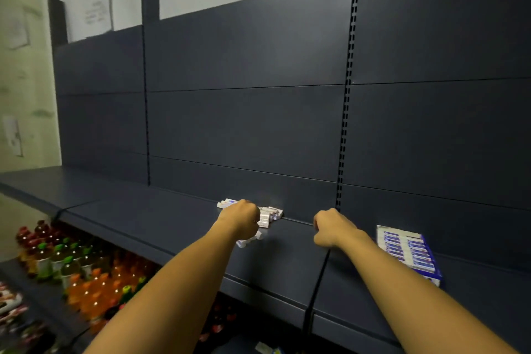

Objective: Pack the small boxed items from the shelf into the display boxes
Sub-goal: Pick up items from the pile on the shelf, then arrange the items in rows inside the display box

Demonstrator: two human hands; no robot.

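Note:
A pile of small white boxed items [270, 214] lies at the back of the dark shelf [161, 224], against the back panel. My left hand [242, 220] reaches over the pile, fingers curled down onto the small boxes; a few boxes show under its palm [244, 242]. My right hand [330, 227] hovers to the right of the pile, fingers curled, with nothing visible in it. A blue-and-white display box [408, 253], filled with rows of small boxes, sits on the shelf right of my right hand.
The shelf's back panel [258, 123] rises behind the pile, with slotted uprights [343, 138]. On the lower shelf at left stand several bottles of orange and dark drinks [86, 276]. A wall with papers is at far left.

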